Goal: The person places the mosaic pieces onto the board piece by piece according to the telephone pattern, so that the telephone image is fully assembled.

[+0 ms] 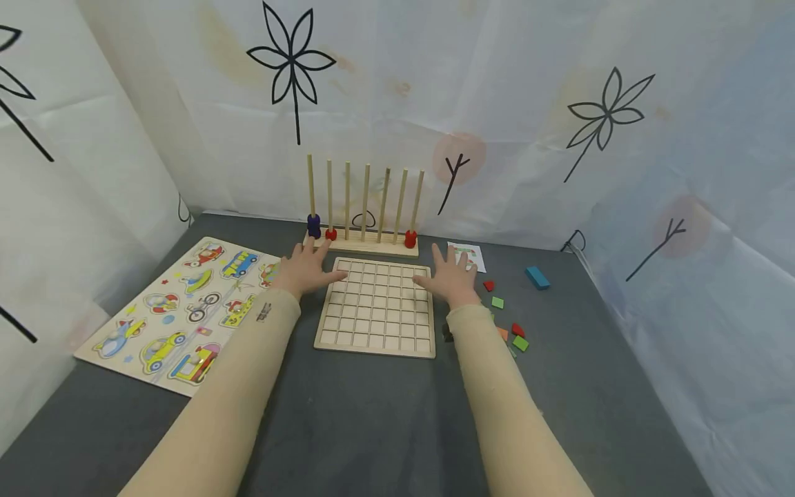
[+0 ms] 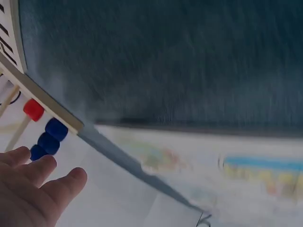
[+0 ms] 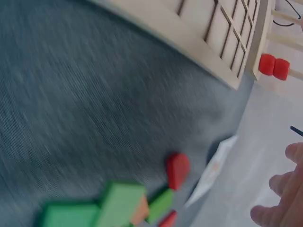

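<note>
A wooden board with a grid of square cells (image 1: 375,310) lies flat in the middle of the table. Behind it stands a wooden rack of several upright rods (image 1: 373,244). Dark blue beads (image 2: 49,143) sit on its leftmost rod, a red bead (image 1: 331,235) on the one beside it, and two red beads (image 3: 273,66) on the rightmost rod. My left hand (image 1: 304,269), fingers spread and holding nothing, is at the grid board's far left corner. At the far right corner is my right hand (image 1: 455,277), also spread and holding nothing. Whether either touches the board cannot be told.
A wooden vehicle puzzle (image 1: 168,319) lies on the left. Right of the grid board are a small white card (image 1: 475,259), a blue block (image 1: 537,277), and scattered green blocks (image 1: 520,343) and red blocks (image 1: 518,330), partly behind the right forearm. White fabric walls (image 1: 397,117) border the table.
</note>
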A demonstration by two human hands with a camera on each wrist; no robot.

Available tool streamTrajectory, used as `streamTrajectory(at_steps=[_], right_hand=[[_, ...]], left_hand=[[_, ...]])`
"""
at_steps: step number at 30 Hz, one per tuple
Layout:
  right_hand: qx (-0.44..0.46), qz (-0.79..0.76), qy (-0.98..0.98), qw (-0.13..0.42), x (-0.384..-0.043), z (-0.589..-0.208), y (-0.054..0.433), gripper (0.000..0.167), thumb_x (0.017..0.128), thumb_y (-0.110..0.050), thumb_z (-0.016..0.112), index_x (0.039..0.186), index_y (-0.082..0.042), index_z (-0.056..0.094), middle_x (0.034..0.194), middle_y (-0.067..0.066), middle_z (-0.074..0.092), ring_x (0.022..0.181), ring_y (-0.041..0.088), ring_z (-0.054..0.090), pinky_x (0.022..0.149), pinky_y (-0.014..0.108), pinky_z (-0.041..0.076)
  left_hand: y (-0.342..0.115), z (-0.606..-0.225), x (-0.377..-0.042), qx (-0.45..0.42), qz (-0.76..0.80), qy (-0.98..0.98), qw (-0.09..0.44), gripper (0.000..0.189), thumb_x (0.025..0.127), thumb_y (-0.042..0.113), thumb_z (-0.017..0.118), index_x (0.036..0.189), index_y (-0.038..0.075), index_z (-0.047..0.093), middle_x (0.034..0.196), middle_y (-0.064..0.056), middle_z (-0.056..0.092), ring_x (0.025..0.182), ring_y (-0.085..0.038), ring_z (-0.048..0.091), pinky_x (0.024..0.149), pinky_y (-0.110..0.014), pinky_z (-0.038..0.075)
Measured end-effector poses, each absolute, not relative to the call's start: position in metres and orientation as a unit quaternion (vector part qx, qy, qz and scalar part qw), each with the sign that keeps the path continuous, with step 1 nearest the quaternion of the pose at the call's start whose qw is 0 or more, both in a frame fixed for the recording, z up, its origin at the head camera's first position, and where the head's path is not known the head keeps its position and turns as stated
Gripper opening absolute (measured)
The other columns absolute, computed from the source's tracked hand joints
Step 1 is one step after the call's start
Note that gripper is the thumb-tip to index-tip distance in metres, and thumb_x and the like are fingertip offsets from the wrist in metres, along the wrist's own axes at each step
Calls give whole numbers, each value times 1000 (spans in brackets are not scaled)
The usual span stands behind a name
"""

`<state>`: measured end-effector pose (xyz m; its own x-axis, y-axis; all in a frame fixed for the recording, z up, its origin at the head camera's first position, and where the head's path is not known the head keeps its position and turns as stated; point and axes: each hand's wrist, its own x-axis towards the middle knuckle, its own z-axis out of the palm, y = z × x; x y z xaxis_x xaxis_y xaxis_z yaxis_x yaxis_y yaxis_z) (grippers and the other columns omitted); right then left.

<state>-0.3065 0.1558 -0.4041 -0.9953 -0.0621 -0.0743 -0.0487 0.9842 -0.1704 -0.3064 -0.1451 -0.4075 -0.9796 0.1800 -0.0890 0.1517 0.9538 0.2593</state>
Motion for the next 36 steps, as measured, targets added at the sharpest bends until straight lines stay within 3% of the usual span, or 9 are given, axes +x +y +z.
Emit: streamTrajectory(at_steps=[9,16,20,26,36], right_hand=[[-40,-308,946,91,-298,-423,148,89,88,-57,49,150,-19,-1,155,17,-1,142,37,-2,108,59,11],[-20,-464,876,129,-286,-427,145,85,91,-51,48,150,-22,-6,156,7,-4,143,27,-1,111,53,9],[-12,-518,843,145,-274,-429,149,84,91,-49,49,149,-25,-7,156,4,-6,143,28,-1,111,54,10],[-33,-551,822,138,-258,-435,159,81,95,-39,48,150,-16,-6,156,4,-9,143,24,-7,112,51,6],[-42,-614,777,133,-233,-434,171,76,97,-31,46,149,-13,-6,155,15,-4,143,30,0,112,51,8]], left_hand=[[-135,-423,-303,92,330,936,83,91,89,62,41,149,13,-6,154,-20,-5,140,-41,4,107,-59,15],[-127,-421,-287,83,475,873,71,83,93,53,41,149,14,-7,155,-13,-5,143,-33,-2,110,-56,6],[-123,-424,-275,88,558,823,51,77,97,41,41,149,8,-7,155,-14,-7,142,-33,-3,111,-53,6],[-120,-425,-246,117,669,733,37,71,98,18,39,146,-2,-9,152,-24,-10,140,-41,-6,111,-53,5],[-127,-424,-204,105,645,755,49,69,97,20,40,149,3,-2,153,-23,1,139,-44,6,110,-54,13]])
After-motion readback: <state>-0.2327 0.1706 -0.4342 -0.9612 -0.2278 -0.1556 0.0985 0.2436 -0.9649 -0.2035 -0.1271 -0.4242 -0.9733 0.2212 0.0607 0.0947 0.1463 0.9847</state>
